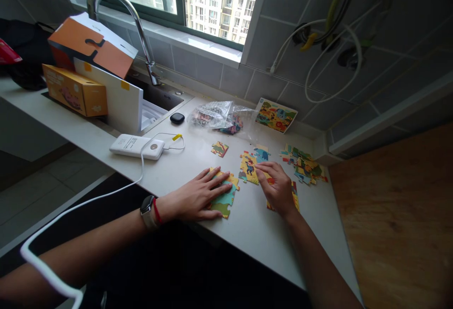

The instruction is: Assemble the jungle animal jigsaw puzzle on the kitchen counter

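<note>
Near the lower centre of the frame, the person's left hand (201,196) lies flat, fingers spread, on a joined puzzle section (226,201) on the counter (255,243) — pressing on it without grasping. Right of centre, the right hand (278,187) is half curled, thumb and forefinger close together at the edge of a yellow puzzle group (248,167); whether it pinches a piece cannot be told. A loose piece (220,148) lies above the left hand, and a heap of pieces (307,165) sits farther right.
</note>
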`<state>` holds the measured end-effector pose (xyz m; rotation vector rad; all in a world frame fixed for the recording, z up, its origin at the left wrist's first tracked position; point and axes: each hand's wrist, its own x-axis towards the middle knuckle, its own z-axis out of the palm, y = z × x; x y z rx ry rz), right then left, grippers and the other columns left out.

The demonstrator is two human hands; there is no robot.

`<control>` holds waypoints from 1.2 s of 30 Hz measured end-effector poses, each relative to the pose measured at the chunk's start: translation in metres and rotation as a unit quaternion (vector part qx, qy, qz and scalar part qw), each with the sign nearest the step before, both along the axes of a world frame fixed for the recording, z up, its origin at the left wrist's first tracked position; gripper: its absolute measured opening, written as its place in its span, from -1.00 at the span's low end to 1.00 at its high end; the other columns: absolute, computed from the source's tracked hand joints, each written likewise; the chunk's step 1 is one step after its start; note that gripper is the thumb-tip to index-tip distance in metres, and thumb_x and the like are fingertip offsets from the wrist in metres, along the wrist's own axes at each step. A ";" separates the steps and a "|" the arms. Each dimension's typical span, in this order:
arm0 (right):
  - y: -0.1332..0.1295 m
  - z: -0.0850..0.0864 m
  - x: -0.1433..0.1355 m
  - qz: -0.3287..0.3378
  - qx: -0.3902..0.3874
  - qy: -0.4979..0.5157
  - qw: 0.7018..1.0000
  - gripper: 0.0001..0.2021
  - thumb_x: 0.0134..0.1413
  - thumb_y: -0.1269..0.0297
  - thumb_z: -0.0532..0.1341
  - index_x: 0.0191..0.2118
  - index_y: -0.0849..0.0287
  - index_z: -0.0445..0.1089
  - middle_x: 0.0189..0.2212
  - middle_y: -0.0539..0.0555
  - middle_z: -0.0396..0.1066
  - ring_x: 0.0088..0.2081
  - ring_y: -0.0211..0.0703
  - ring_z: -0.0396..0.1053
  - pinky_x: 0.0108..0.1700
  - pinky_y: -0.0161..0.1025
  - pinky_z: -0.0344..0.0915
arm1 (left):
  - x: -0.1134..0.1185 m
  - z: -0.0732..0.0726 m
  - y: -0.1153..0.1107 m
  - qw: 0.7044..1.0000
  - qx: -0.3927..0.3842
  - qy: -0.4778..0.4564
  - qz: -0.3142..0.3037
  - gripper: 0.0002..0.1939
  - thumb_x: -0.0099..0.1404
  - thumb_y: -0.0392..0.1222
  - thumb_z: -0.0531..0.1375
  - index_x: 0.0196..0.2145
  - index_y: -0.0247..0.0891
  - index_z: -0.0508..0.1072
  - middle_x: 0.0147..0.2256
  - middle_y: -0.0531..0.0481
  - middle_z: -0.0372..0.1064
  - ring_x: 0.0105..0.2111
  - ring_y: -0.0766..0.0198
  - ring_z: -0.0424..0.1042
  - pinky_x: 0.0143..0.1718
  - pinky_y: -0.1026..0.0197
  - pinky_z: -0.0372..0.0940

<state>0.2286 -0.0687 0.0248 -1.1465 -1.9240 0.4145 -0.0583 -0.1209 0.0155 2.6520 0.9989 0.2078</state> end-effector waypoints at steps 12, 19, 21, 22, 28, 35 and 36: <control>0.007 -0.018 0.002 -0.009 -0.050 0.009 0.999 -0.76 0.33 0.13 0.22 -0.17 0.08 0.63 -0.17 0.13 0.57 -0.07 0.02 0.51 0.05 -0.03 0.44 | 0.010 -0.005 -0.009 1.000 0.017 0.012 0.009 -0.13 0.44 0.37 0.07 0.51 -0.08 -0.03 0.51 -0.19 -0.24 0.48 -0.27 -0.21 0.44 -0.26 -0.14; 0.013 -0.018 0.008 -0.034 -0.084 0.082 0.993 -0.67 0.32 0.00 0.20 -0.23 0.11 0.61 -0.19 0.14 0.57 -0.10 0.00 0.51 0.01 -0.08 0.43 | -0.009 -0.010 -0.001 0.999 0.033 0.005 0.026 -0.17 0.45 0.32 0.10 0.50 -0.04 -0.02 0.50 -0.16 -0.20 0.47 -0.26 -0.14 0.43 -0.26 -0.09; 0.016 -0.019 0.010 -0.048 -0.102 0.124 0.986 -0.61 0.31 -0.07 0.19 -0.25 0.12 0.60 -0.20 0.14 0.57 -0.10 0.00 0.51 0.00 -0.10 0.43 | -0.014 -0.011 0.002 0.999 0.036 0.003 0.025 -0.17 0.45 0.32 0.12 0.50 -0.02 -0.02 0.50 -0.14 -0.19 0.47 -0.25 -0.14 0.43 -0.26 -0.09; 0.018 -0.020 0.011 -0.056 -0.110 0.144 0.982 -0.59 0.30 -0.10 0.19 -0.25 0.13 0.60 -0.21 0.14 0.58 -0.10 0.00 0.51 0.00 -0.10 0.43 | -0.016 -0.011 0.003 0.999 0.036 0.002 0.023 -0.17 0.45 0.31 0.12 0.50 -0.01 -0.02 0.50 -0.13 -0.19 0.47 -0.24 -0.14 0.43 -0.26 -0.09; 0.028 -0.024 0.021 -0.104 -0.170 0.293 0.935 -0.49 0.19 -0.25 0.22 -0.26 0.14 0.62 -0.23 0.15 0.61 -0.15 -0.04 0.53 -0.12 -0.17 0.44 | -0.020 -0.008 0.001 0.998 0.017 -0.042 0.054 -0.25 0.51 0.19 0.08 0.50 -0.12 0.00 0.49 -0.19 -0.15 0.48 -0.15 -0.15 0.44 -0.23 -0.04; 0.041 -0.020 0.040 -0.153 -0.179 0.469 0.851 -0.41 0.00 -0.36 0.29 -0.38 0.19 0.58 -0.40 0.14 0.58 -0.40 -0.20 0.46 -0.40 -0.32 0.36 | -0.038 -0.003 0.022 0.967 0.039 -0.152 0.202 -0.42 0.54 0.03 0.06 0.41 -0.23 0.15 0.38 -0.29 0.14 0.40 -0.05 0.14 0.38 -0.22 0.13; 0.043 -0.020 0.043 -0.156 -0.181 0.482 0.843 -0.39 -0.03 -0.38 0.29 -0.39 0.19 0.58 -0.42 0.13 0.57 -0.43 -0.22 0.44 -0.43 -0.33 0.34 | -0.041 -0.001 0.029 0.967 0.045 -0.140 0.207 -0.42 0.53 0.03 0.08 0.39 -0.23 0.18 0.35 -0.29 0.19 0.38 -0.07 0.17 0.37 -0.24 0.15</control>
